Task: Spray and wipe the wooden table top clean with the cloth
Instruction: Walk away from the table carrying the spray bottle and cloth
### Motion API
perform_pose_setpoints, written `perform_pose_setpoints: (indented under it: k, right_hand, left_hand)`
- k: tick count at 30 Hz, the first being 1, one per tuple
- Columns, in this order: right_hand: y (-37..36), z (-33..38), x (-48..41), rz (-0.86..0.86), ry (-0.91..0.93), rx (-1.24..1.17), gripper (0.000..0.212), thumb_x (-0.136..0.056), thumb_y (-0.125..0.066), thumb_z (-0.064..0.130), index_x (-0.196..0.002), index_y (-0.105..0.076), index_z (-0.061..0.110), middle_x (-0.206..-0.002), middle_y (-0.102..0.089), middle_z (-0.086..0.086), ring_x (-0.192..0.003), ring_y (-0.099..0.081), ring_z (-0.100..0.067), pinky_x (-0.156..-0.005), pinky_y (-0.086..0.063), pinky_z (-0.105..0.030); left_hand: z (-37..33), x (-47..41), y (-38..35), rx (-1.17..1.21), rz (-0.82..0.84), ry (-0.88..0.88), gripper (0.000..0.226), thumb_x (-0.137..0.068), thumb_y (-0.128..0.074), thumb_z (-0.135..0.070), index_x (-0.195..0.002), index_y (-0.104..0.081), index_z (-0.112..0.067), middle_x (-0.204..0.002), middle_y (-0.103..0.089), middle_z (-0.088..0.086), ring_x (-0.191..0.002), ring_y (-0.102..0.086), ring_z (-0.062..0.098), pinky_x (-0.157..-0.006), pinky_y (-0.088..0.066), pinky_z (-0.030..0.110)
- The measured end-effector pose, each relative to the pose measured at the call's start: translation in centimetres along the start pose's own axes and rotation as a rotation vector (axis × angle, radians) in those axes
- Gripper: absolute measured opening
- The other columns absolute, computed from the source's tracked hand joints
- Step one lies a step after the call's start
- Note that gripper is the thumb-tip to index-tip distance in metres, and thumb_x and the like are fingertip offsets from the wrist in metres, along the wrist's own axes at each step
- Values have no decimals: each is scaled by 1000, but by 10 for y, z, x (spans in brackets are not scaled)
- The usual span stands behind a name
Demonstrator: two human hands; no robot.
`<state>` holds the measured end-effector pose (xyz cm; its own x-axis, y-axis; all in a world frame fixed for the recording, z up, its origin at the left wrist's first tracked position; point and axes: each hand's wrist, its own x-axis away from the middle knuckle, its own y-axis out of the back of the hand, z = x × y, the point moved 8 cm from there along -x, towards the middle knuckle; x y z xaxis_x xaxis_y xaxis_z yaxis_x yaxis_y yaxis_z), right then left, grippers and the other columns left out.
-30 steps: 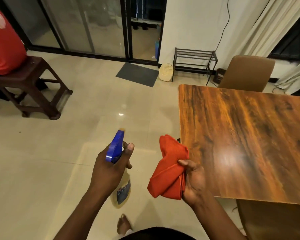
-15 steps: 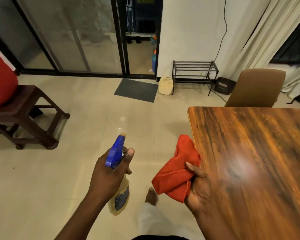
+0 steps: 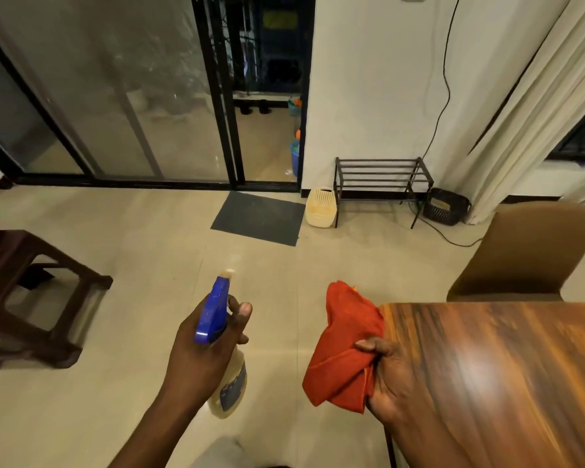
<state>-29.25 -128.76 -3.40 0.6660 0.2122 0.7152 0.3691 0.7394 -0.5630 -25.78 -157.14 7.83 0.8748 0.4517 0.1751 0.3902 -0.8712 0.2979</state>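
The glossy wooden table top fills the lower right, its near left corner beside my right hand. My left hand grips a spray bottle with a blue trigger head and pale body, held upright over the floor left of the table, nozzle pointing away. My right hand clutches a bunched red-orange cloth just off the table's left edge, above the floor. My right forearm lies over the table's near corner.
A tan chair stands at the table's far end. A dark wooden stool is at the left. Against the far wall sit a black metal rack, a cream basket, a grey mat, and sliding glass doors behind.
The view has tilted up and shifted, so the table sits lower and further right in frame. Both hands keep their grips and stay in about the same pose.
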Motion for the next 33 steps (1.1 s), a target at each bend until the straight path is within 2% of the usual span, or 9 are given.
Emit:
perform_pose_setpoints:
  k: [5,9,13,17,19,24,27,30,33]
  right_hand:
    - [-39,62,-71,-93,51,68,59,-83,-51,-4,-141,-60,-9,-130,-70,-33,-100,-74,-48,-85,-63,-60]
    - [-75,111,-126,-152,80,31,54,-84,-50,-4,-137,-62,-6,-120,-74,-29,-98,-73,-47,-93,-57,-62]
    - [-107,164,-176,-174,129,-6,70,-79,-50,-6,-149,-53,-9,-127,-69,-31,-103,-69,-48,-98,-55,-61]
    - [-126,220,-218,-221,191,-27,76,-80,-51,-5,-156,-45,-6,-142,-61,-35,-122,-59,-51,-117,-41,-68]
    - [-128,249,-244,-242,193,-68,73,-81,-51,-5,-154,-47,-5,-146,-58,-37,-124,-57,-51,-119,-37,-69]
    - [-143,334,-315,-293,239,-110,59,-79,-50,-6,-136,-54,11,-131,-60,-30,-121,-57,-49,-113,-45,-65]
    - [-158,390,-363,-287,210,-73,73,-80,-50,-5,-153,-50,0,-137,-63,-34,-119,-61,-50,-113,-46,-65]
    - [-180,440,-408,-236,145,-25,72,-79,-51,-5,-152,-50,-1,-133,-68,-34,-102,-75,-48,-89,-62,-58]
    - [-201,494,-457,-220,115,12,65,-81,-50,-4,-146,-53,-2,-127,-71,-34,-97,-77,-47,-79,-65,-56]
  left_hand:
    - [-30,-106,-39,38,63,-18,52,-90,-74,-59,-109,-66,-12,-82,-77,13,-80,-82,29,-90,-63,46]
    - [-52,-203,-72,54,132,-25,46,-84,-69,-48,-111,-66,-10,-83,-77,12,-73,-81,15,-76,-62,28]
    - [-82,-297,-109,22,221,-65,28,-87,-70,-47,-97,-65,-21,-77,-76,5,-72,-78,4,-66,-56,16]
    - [-111,-378,-147,-31,261,-61,28,-81,-69,-54,-95,-61,-31,-73,-76,1,-80,-78,7,-70,-54,21]
    - [-125,-417,-170,-45,281,-67,31,-79,-69,-57,-95,-62,-31,-75,-76,-1,-74,-79,15,-72,-55,26]
    - [-147,-511,-235,-17,293,-25,33,-92,-73,-37,-114,-65,-14,-100,-77,19,-88,-78,25,-74,-57,26]
    - [-162,-563,-273,2,275,-2,29,-101,-72,-18,-120,-64,3,-105,-74,31,-95,-75,40,-89,-62,48]
    - [-186,-607,-306,-25,236,-53,26,-103,-72,-29,-105,-66,-4,-93,-75,22,-82,-71,31,-83,-60,51]
    - [-203,-653,-340,20,207,52,29,-89,-75,-50,-98,-65,-24,-101,-75,21,-97,-76,36,-98,-60,60]
